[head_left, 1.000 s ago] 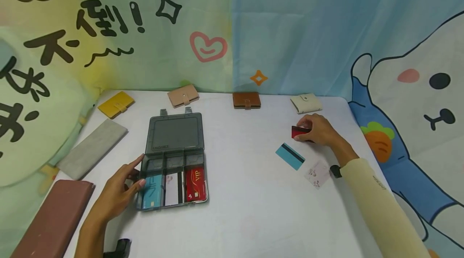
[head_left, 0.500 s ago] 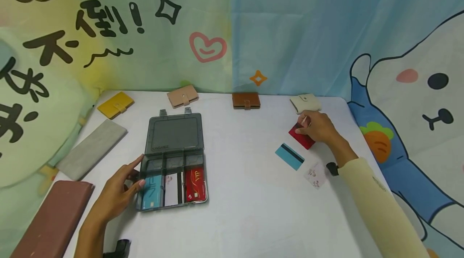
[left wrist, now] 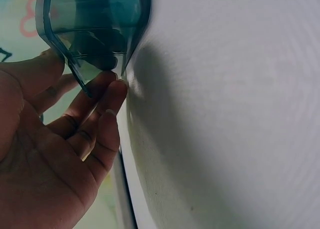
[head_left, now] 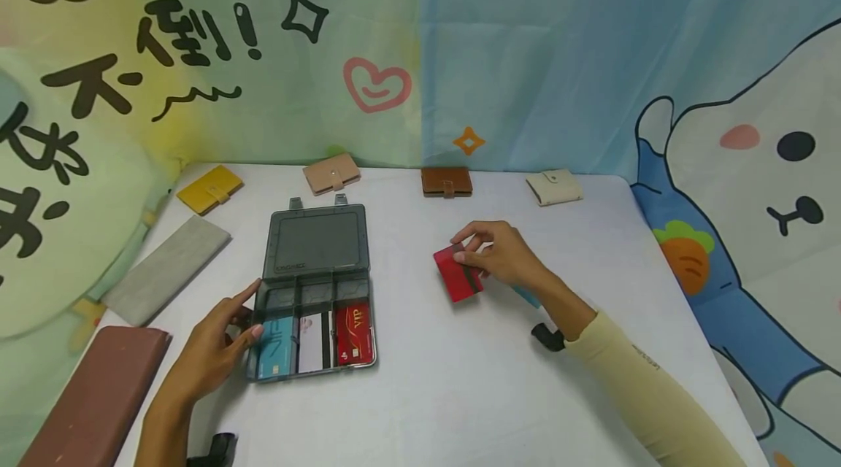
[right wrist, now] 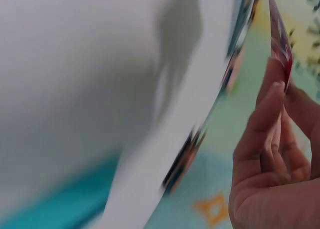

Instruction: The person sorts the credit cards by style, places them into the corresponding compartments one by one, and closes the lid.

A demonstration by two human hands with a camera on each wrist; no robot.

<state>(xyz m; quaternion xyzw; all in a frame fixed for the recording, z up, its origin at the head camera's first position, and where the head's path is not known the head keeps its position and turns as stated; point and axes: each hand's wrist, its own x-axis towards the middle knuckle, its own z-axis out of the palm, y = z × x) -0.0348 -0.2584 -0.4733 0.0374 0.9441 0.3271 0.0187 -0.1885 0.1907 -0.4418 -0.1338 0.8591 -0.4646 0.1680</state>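
Observation:
A translucent grey storage box [head_left: 318,239] lies with its lid folded back on the white table. Its front compartments hold a blue card [head_left: 276,346], a white card with a black stripe [head_left: 311,344] and a red VIP card [head_left: 355,334]. At the box's left side, my left hand [head_left: 209,354] grips the edge, the thumb at the rim; the left wrist view shows the fingers around a corner of the box. Right of the box, my right hand [head_left: 504,254] pinches a red card [head_left: 453,276] with a dark stripe. The forearm mostly hides another blue card [head_left: 525,296].
Along the back edge lie a yellow wallet [head_left: 210,190], a beige wallet [head_left: 332,174], a brown wallet [head_left: 447,181] and a cream wallet [head_left: 555,187]. A long grey wallet [head_left: 169,270] and a reddish-brown one [head_left: 98,398] lie at the left. A printed curtain [head_left: 525,51] hangs behind.
My right hand has lifted the red card from near the cream wallet and carried it left toward the box. The flowered white card is now hidden behind the right arm. My left hand has stayed put.

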